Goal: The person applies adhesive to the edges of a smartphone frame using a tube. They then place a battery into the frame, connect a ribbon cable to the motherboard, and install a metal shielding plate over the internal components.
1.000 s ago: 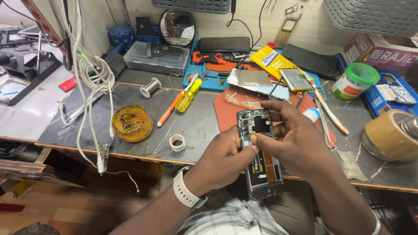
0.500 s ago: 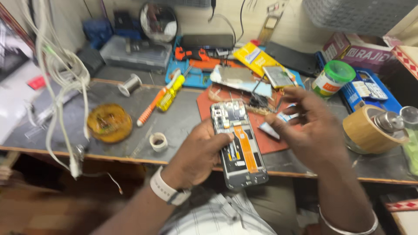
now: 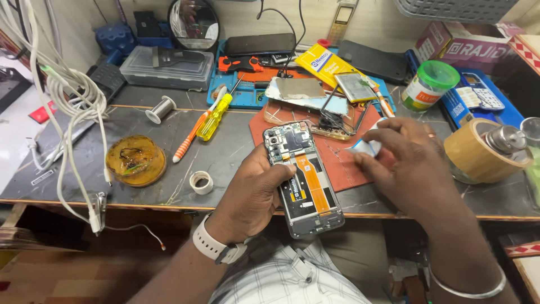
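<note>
My left hand (image 3: 251, 190) grips an opened smartphone (image 3: 304, 179) with its back cover off, showing the circuit board, an orange flex cable and the battery bay. It holds the phone over the front edge of the bench. My right hand (image 3: 406, 164) is off to the right of the phone, above a red work mat (image 3: 337, 163), with its fingers pinching a small white and blue piece (image 3: 364, 147). A white watch sits on my left wrist and a metal bangle on my right.
On the bench lie a yellow-handled screwdriver (image 3: 216, 115), an orange-striped screwdriver (image 3: 188, 141), a small tape roll (image 3: 201, 182), a round amber tin (image 3: 135, 160), a solder spool (image 3: 160, 108), a brown tape roll (image 3: 478, 149), a green-lidded jar (image 3: 430, 85) and white cables (image 3: 73, 112) hanging left.
My right hand left the phone and moved right, now pinching a small white and blue piece. My left hand keeps the phone, which shifted slightly toward the bench edge.
</note>
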